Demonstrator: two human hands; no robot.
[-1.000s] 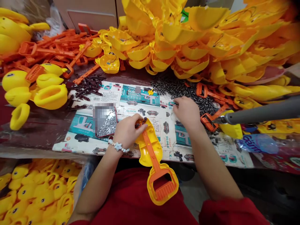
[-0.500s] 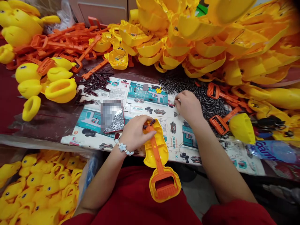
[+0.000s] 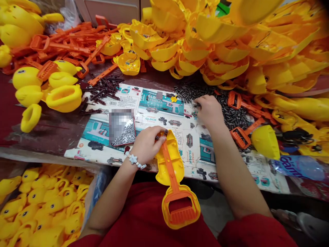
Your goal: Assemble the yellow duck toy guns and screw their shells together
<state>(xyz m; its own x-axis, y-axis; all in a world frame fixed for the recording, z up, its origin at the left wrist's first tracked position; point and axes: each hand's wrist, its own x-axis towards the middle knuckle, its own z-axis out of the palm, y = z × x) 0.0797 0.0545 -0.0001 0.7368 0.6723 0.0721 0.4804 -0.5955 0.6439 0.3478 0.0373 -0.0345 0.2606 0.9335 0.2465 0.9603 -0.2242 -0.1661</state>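
Note:
My left hand (image 3: pixel 148 145) grips the far end of a yellow plastic shell half (image 3: pixel 177 166), thumb pressed on top. Inside the shell lies an orange handled strip (image 3: pixel 171 171), its ribbed grip sitting in the shell's ring end toward my body. Small dark parts show by the thumb at the far end of the strip. My right hand (image 3: pixel 210 110) is at the near left edge of a pile of small dark cylinders (image 3: pixel 238 118). Its fingers are drawn together; something dark shows at the fingertips, too small to make out.
Printed cardboard (image 3: pixel 154 118) covers the work surface. On it stands a tray of small silver screws (image 3: pixel 125 133). Dark brown parts (image 3: pixel 105 90) and orange strips (image 3: pixel 69 48) lie left. Yellow shells (image 3: pixel 221 51) are stacked behind. A box of yellow ducks (image 3: pixel 43 206) stands lower left.
My right hand has shifted slightly right, its fingertips now at the dark pile's edge. The left thumb has slid a little toward the shell's far end; the shell has barely moved.

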